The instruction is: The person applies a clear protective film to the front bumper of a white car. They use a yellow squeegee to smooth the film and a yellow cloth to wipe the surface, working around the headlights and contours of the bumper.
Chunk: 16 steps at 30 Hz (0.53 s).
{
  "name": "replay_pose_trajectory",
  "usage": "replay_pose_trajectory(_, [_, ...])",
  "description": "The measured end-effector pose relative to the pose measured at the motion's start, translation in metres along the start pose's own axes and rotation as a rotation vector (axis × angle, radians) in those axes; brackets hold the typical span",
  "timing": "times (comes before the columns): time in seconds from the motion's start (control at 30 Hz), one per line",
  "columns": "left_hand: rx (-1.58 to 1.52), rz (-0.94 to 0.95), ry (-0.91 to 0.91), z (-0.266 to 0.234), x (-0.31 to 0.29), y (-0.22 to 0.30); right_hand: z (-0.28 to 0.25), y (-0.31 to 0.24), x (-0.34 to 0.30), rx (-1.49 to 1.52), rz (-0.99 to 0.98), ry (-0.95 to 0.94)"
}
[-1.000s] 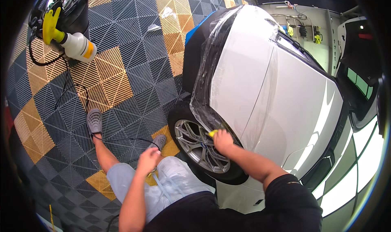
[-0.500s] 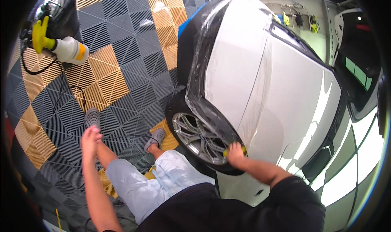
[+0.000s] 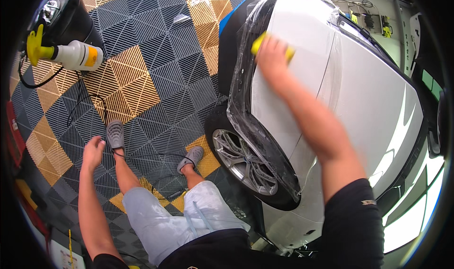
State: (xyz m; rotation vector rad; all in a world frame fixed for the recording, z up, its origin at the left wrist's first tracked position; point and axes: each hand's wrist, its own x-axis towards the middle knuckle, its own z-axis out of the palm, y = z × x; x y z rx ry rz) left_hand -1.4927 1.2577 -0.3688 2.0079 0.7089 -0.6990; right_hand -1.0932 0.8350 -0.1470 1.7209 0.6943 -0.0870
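My right hand (image 3: 273, 60) is closed round a yellow squeegee (image 3: 258, 43), whose ends show on both sides of the fingers. It presses on the white fender of the car (image 3: 302, 75), close to the wheel-arch side of the panel. Clear film (image 3: 242, 75) lies over the panel and hangs wrinkled past its edge, over the dark trim. My left hand (image 3: 94, 151) hangs in the air over the floor at the left, fingers loosely bent and thumb apart, with no held thing visible.
The car's wheel (image 3: 245, 161) stands right of my feet. A white spray bottle (image 3: 78, 56) with a yellow top is beside a black bin (image 3: 75, 21) at the upper left. A dark hose (image 3: 146, 155) crosses the tiled floor by my shoes (image 3: 115, 134).
My right hand has moved with the yellow squeegee from the arch edge near the wheel up and away along the fender. The left hand has dropped slightly outward.
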Motion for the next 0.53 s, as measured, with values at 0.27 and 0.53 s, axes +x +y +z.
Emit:
replay_pose_trajectory(0.27, [-0.057, -0.149, 0.042, -0.086, -0.065, -0.104, 0.018, -0.120, -0.186, 0.432, -0.434, -0.584])
replay_pose_trajectory(0.53, [-0.168, -0.365, -0.013, -0.181, -0.083, -0.159, -0.008, 0.013, -0.098, 0.140, -0.281, -0.117])
